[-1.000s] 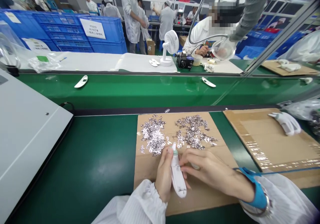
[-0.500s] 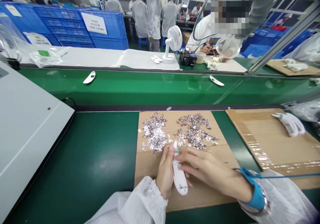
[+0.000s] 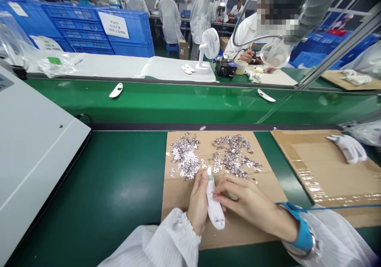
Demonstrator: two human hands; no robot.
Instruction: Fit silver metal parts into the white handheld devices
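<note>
Housing of white plastic (image 3: 212,207) is sitting clamped in the left hand (image 3: 197,205) at lower centre, right hand (image 3: 248,199) is touching its side. Silvery metal clips (image 3: 186,155) are lying in two large heaps on cardboard (image 3: 178,199) just above.

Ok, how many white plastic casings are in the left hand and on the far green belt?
In left hand: white plastic casing: 1
On green belt: white plastic casings: 2
Total: 3

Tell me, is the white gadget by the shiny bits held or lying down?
Held: the left hand wraps around the white plastic gadget, its green tip pointing up.
</note>
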